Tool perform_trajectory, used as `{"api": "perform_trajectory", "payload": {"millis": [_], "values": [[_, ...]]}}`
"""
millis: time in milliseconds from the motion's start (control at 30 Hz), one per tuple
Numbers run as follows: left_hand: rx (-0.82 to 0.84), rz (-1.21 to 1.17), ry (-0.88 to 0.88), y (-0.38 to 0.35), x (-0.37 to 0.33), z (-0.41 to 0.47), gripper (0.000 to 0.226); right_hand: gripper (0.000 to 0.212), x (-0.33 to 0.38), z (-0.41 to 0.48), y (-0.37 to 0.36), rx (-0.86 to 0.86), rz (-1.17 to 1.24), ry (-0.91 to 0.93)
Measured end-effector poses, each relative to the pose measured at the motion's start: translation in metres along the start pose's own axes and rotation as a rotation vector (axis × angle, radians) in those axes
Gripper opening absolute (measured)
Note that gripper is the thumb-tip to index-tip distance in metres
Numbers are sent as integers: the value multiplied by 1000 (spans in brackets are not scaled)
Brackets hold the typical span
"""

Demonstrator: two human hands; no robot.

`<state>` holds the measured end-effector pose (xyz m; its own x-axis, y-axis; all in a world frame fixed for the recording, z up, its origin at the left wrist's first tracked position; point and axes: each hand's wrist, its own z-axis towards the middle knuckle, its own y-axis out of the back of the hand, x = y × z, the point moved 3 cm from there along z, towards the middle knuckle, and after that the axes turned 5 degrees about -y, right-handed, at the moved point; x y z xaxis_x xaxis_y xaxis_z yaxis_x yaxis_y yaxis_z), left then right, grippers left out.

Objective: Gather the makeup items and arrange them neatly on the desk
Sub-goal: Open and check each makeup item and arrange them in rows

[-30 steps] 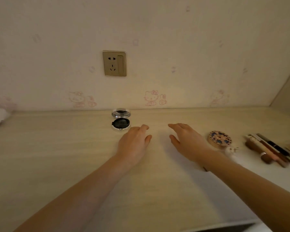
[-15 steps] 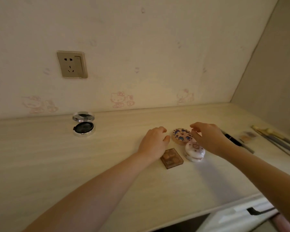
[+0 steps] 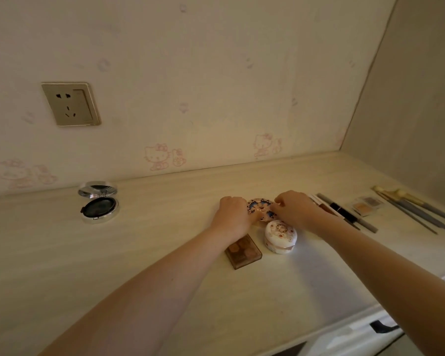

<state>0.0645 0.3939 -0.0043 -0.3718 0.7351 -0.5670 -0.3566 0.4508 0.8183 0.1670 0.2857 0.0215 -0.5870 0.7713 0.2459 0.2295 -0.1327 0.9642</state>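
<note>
Both hands meet on the compact (image 3: 261, 208), mid-desk (image 3: 139, 253). Left hand (image 3: 233, 214) curls against its left rim and right hand (image 3: 294, 210) pinches the right rim (probably to lift or open it). Flat disc, glossy patterned lid. Just nearer sit a domed white jar (image 3: 280, 236) and a square amber palette (image 3: 243, 250), apparently clustered for gathering.

Forearms extended, left hand (image 3: 233, 214) and right hand (image 3: 296, 211) close, fingers curled
</note>
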Motion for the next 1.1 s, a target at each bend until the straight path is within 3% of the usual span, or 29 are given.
{"api": "perform_trajectory", "payload": {"millis": [200,400,700,900,1100], "values": [[34,-114,70,-1,0,0,42,39,2,1,-4,28,106,-25],[-155,-352,107,6,0,-7,49,26,-2,0,-3,-9,472,-57],[-367,-595,107,20,-5,-17,46,18,14,-5,12,-117,673,-27],[-299,-1056,212,39,5,-36,52,13,39,-18,19,-4,926,14],[-276,-1247,286,57,32,-69,46,18,74,-46,10,102,981,96]]}}
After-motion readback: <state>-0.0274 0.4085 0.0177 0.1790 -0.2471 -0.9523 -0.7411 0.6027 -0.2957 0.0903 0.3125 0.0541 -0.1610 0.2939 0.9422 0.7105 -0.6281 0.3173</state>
